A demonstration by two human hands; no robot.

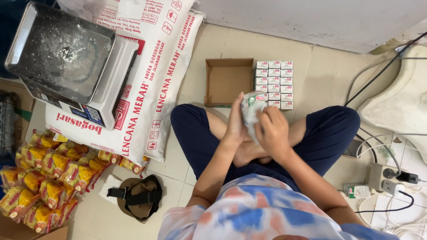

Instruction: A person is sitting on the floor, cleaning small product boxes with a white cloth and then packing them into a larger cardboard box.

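Both hands, left hand and right hand, have fingers clamped on a clear plastic packet above crossed legs. Beyond: an open cardboard box and stacked small white boxes.

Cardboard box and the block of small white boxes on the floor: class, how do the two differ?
The cardboard box is one brown, open, empty tray; the small white boxes are many, closed and packed in neat rows. The cardboard box is far larger than any single white box. The white boxes carry print; the cardboard box is plain inside. Both sit side by side on the tiled floor.
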